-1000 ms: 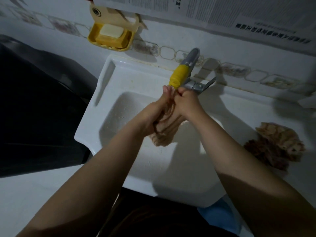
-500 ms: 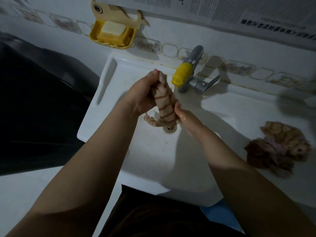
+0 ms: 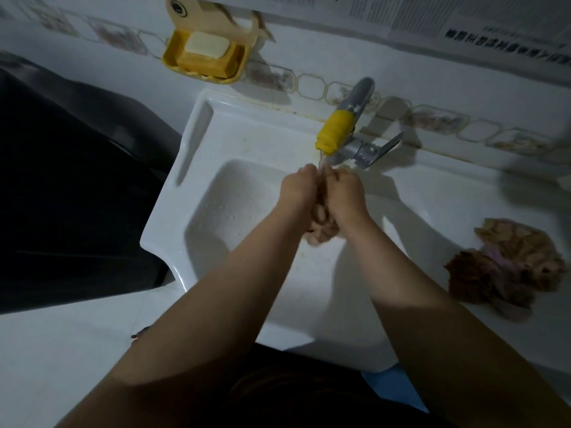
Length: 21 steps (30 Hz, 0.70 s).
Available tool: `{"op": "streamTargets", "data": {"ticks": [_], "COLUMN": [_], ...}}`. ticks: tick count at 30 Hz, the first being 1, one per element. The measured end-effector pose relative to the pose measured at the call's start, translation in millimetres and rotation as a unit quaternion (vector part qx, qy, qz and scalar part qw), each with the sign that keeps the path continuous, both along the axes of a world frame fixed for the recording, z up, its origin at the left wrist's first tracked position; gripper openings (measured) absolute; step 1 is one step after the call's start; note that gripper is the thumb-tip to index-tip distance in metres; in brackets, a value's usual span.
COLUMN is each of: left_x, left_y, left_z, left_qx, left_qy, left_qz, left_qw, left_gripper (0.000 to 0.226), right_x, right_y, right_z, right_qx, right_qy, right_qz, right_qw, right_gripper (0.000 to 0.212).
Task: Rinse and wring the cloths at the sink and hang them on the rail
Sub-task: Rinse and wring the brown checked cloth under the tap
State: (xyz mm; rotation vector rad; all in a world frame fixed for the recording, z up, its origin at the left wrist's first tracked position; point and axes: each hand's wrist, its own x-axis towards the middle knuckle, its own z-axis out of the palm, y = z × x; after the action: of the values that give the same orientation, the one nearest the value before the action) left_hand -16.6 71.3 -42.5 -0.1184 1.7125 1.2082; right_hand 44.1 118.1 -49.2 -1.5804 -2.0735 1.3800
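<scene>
Both hands, left hand [image 3: 298, 188] and right hand [image 3: 344, 193], grip one tan cloth [image 3: 321, 231] between them over the sink [image 3: 247, 143], directly under the yellow-tipped tap [image 3: 335, 131], where a thin stream of water falls. Two more crumpled cloths [image 3: 506, 267] lie heaped on the worktop [image 3: 448, 193] right of the basin. One yellow soap dish [image 3: 205, 60] hangs on the wall. Printed writing above is illegible.

White printed paper sheet [image 3: 463, 17] taped on wall above sink: dense small print, too blurred to read. Bold dark headline along sheet's lower right edge, approx. CJK-type chars, upside down to camera, not legible. No other labels, brands, nos. readable.
</scene>
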Motion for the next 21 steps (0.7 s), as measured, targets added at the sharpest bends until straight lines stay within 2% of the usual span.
{"op": "streamTargets", "data": {"ticks": [3, 8, 12, 15, 17, 19, 21], "left_x": [-14.9, -6.4, -23.2, -9.5, -7.2, -16.3, -20.7], "left_y": [-2.2, -2.5, 0.9, -0.4, 0.5, 1.3, 0.0], "left_z": [-1.6, 9.4, 10.0, 11.9, 10.7, 6.9, 4.0], "left_qx": [-0.017, -0.036, -0.044, -0.018, -0.018, -0.023, -0.015], "left_qy": [0.023, -0.002, -0.014, -0.059, -0.032, 0.012, -0.011], "left_qz": [0.042, 0.01, 0.069, 0.059, 0.055, 0.053, 0.066], "left_qw": [0.999, 0.999, 0.997, 0.996, 0.998, 0.998, 0.998], "left_gripper": [0.027, 0.03, 0.027, 0.031, 0.032, 0.03, 0.029], "right_x": [-0.6, -6.3, -8.0, -7.6, -3.8, -2.7, -2.9], "right_y": [-25.8, -6.2, -25.5, -2.9, -1.2, -19.6, -30.6], "right_z": [2.9, -3.9, 2.4, -0.8, -3.7, 0.2, 4.1], "right_qx": [0.03, 0.062, 0.109, 0.081, 0.074, 0.117, 0.162], "right_qy": [-0.012, -0.027, -0.02, -0.066, -0.068, -0.039, -0.03], "right_qz": [0.086, 0.001, 0.082, 0.041, 0.024, 0.061, 0.091], "right_qw": [0.996, 0.998, 0.991, 0.994, 0.995, 0.99, 0.982], "right_gripper": [0.042, 0.05, 0.049, 0.049, 0.05, 0.049, 0.05]}}
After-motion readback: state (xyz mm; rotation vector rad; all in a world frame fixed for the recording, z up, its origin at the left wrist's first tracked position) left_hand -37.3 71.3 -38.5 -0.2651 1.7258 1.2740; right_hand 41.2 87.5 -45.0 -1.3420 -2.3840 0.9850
